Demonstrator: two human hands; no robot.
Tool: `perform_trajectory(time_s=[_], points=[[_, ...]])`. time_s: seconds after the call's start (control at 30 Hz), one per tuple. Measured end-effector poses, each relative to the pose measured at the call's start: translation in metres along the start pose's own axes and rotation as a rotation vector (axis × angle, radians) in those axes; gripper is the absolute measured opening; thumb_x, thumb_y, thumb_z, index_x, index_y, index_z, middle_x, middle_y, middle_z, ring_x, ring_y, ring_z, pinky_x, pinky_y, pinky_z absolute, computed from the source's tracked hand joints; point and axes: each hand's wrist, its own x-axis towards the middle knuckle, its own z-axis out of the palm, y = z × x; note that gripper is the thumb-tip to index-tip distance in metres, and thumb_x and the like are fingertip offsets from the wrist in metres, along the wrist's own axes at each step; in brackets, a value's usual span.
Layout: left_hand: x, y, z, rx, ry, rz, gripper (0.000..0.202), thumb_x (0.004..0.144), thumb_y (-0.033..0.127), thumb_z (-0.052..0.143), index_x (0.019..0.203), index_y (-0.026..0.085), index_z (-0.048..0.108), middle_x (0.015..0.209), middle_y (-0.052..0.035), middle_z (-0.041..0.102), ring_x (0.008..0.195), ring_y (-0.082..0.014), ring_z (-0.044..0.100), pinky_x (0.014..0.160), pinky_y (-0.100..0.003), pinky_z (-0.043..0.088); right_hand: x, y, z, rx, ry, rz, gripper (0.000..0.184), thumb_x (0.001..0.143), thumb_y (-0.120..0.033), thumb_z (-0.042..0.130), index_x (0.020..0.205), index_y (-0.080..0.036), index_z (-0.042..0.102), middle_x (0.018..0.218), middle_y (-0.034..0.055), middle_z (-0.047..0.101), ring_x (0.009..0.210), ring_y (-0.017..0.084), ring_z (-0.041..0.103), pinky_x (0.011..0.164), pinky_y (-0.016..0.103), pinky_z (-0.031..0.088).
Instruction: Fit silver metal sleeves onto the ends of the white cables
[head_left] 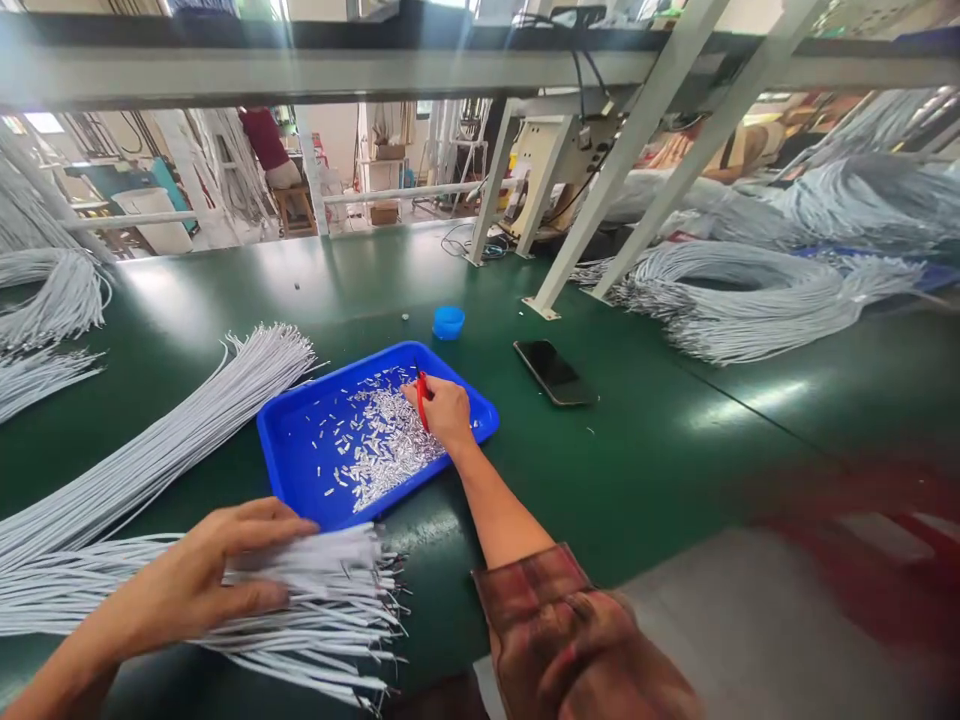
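Laid over the near wire bundle (330, 625), the left hand (202, 570) is curved with thumb and fingers parted; blur is seen at the fingertips, so whether any wires are pinched cannot be told. The bundle is spread flat on the green table (637, 450), its dark-tipped ends pointed to the right, just below the blue tray (292, 450). Above the tray, a red-handled tool (424, 403) is gripped firmly in the right hand (448, 408) — its dark tip directed away. Small silvery metal pieces (386, 445) are scattered beneath, heaped mostly toward the tray's right half. To the left, a second wire bundle (172, 450) is laid slantwise. Beyond the tray, a phone (555, 372) and a small blue cup (448, 322) are set apart. Farther off, coiled wires (750, 300) are piled at right — and a seated person (266, 140) is seen behind.
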Motion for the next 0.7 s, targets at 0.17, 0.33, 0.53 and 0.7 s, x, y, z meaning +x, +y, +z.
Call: perform_trajectory(time_s=[0.17, 0.33, 0.53, 0.7], points=[[-0.027, -0.015, 0.011, 0.034, 0.042, -0.103, 0.044, 0.077, 0.040, 0.057, 0.121, 0.037, 0.053, 0.132, 0.0004, 0.050, 0.112, -0.0261, 0.052, 0.090, -0.030, 0.046, 0.000, -0.002, 0.000, 0.006, -0.004, -0.004, 0.029, 0.080, -0.041, 0.051, 0.070, -0.017, 0.066, 0.060, 0.0022, 0.063, 0.057, 0.014, 0.054, 0.053, 0.023, 0.032], [-0.030, -0.036, 0.033, 0.063, 0.173, -0.249, 0.045, 0.076, 0.047, 0.056, 0.118, 0.031, 0.054, 0.121, -0.0018, 0.059, 0.107, -0.0254, 0.055, 0.089, -0.031, 0.046, 0.000, -0.003, 0.001, 0.009, -0.011, 0.002, 0.031, 0.080, -0.041, 0.051, 0.067, -0.017, 0.064, 0.058, 0.0021, 0.061, 0.055, 0.014, 0.053, 0.051, 0.023, 0.030], [-0.054, -0.029, 0.043, 0.004, 0.182, -0.239, 0.048, 0.069, 0.046, 0.063, 0.114, 0.031, 0.057, 0.116, -0.0034, 0.063, 0.103, -0.0272, 0.057, 0.088, -0.032, 0.046, 0.000, 0.000, 0.003, 0.022, -0.029, -0.010, 0.030, 0.078, -0.041, 0.052, 0.064, -0.017, 0.064, 0.057, 0.0015, 0.060, 0.055, 0.014, 0.051, 0.050, 0.023, 0.029], [-0.059, -0.034, 0.019, -0.093, 0.087, -0.180, 0.032, 0.073, 0.043, 0.059, 0.104, 0.034, 0.064, 0.110, 0.0005, 0.065, 0.099, -0.0239, 0.059, 0.088, -0.029, 0.045, -0.001, 0.001, 0.004, 0.070, -0.062, -0.039, 0.035, 0.077, -0.044, 0.050, 0.062, -0.016, 0.063, 0.055, 0.0023, 0.060, 0.053, 0.014, 0.051, 0.049, 0.023, 0.030]])
